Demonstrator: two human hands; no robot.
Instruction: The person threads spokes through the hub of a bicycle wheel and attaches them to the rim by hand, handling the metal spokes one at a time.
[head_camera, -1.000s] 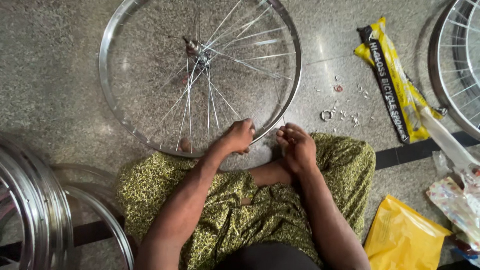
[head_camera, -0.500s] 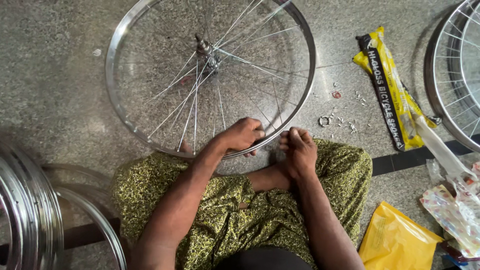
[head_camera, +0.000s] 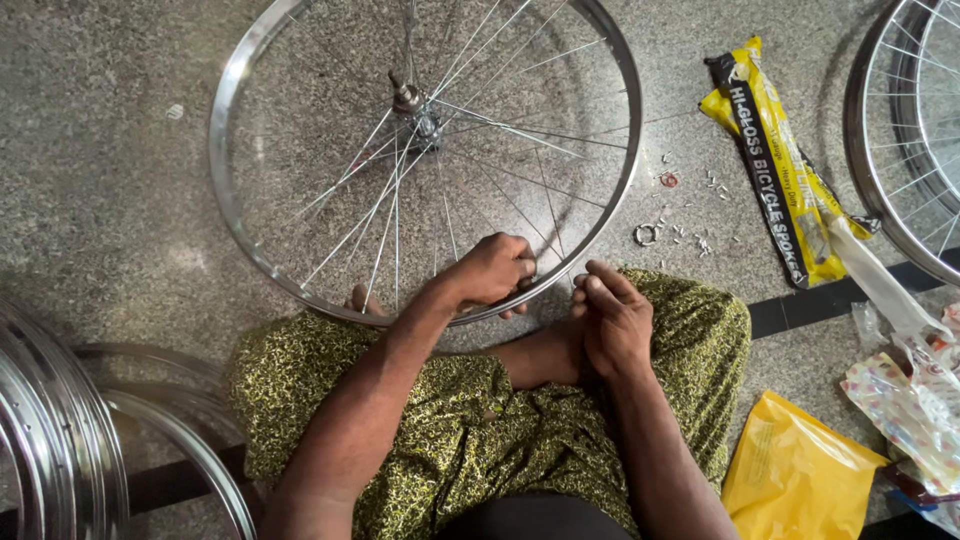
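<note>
- My left hand (head_camera: 492, 272) fingers curl clamped over the wheel rim (head_camera: 300, 290), which arcs sideways under them.
- My right hand (head_camera: 612, 318), fingers together, rests just beside, holding nothing visible.

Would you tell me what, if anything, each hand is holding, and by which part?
The left hand grips the bicycle wheel by the near edge of its rim. The right hand rests beside the rim; whether it holds anything cannot be told.

A silver bicycle wheel rim (head_camera: 232, 120) lies flat on the speckled stone floor, its thin spokes (head_camera: 470, 100) running loosely and unevenly from a central hub (head_camera: 412, 102) (several cross at odd angles). Its near edge rests against the seated person's lap.
</note>
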